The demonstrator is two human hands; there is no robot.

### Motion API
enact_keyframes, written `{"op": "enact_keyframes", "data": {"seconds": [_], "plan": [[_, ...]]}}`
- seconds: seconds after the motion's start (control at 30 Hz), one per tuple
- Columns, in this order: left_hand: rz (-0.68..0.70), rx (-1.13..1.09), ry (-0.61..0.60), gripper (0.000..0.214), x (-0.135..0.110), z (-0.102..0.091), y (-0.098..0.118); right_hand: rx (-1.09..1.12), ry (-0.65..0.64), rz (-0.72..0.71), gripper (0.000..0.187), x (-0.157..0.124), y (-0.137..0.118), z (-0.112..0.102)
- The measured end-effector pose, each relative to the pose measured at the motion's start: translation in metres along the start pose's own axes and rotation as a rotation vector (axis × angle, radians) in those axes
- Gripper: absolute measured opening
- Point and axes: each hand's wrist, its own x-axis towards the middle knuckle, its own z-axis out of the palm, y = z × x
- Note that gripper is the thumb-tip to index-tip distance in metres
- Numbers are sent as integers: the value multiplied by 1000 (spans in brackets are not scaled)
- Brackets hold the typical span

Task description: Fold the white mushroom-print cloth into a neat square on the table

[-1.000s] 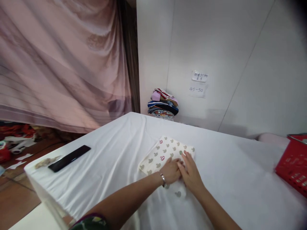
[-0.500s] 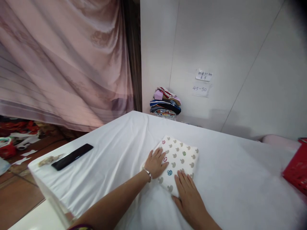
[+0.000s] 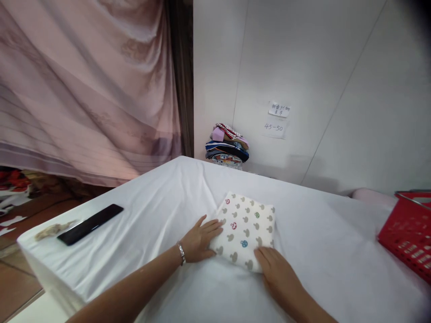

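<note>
One white-covered table spread before you, with a red basket at its right side and a folded mushroom-print cloth lying flat near its middle. Your right hand rested at the cloth's near right corner, fingers close together and slightly bent; whether they pinched the edge could not be told. Your left hand, a silver bracelet at the wrist, was opened out, its fingers touching the cloth's left edge and grasping nothing. The step, apparently squaring and smoothing the folded cloth, called for light, even pressure from both sides: flat fingers, layers lined up at the corners, no inward push strong enough to buckle the top. Half a second earlier, your left hand had lain farther onto the print and your right fingers had stretched flatter; by this moment the left had withdrawn to the edge, and more of the basket showed.
</note>
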Motion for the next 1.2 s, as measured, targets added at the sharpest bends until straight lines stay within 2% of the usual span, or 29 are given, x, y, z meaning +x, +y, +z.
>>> {"op": "enact_keyframes", "data": {"seconds": [0.1, 0.27, 0.33, 0.4, 0.47, 0.57, 0.67, 0.8, 0.87, 1.03, 1.1, 1.2], "plan": [[71, -48, 17, 59, 0, 2, 21, 7, -3, 22, 55, -18, 35, -14], [229, -232, 12, 49, 10, 13, 90, -14, -40, 125, 52, -77, 101, -18], [288, -288, -11, 51, 17, 17, 111, -8, -37, 161, 52, -98, 113, -15], [328, -323, -1, 46, 25, 20, 119, -8, -58, 208, 54, -110, 114, -13], [345, -352, 24, 36, 29, 21, 118, -6, -98, 273, 57, -111, 109, -14], [315, -393, 70, 24, 33, 19, 107, 36, -144, 346, 52, -96, 91, -24], [194, -402, 165, 22, 41, 14, 94, 136, -144, 323, 43, -67, 62, -36], [-19, -315, 298, 27, 67, 13, 69, 243, -145, 235, 47, -25, 14, -38], [-113, -239, 290, 32, 83, 17, 52, 256, -169, 161, 53, -13, -6, -32], [-354, -175, 72, 39, 100, 36, 20, 195, -158, 15, 69, -15, -27, -12], [-377, -179, 46, 38, 102, 40, 15, 177, -136, 3, 73, -23, -28, -6], [-402, -123, 68, 38, 108, 36, 18, 173, -108, -2, 77, -33, -28, -2]]}}
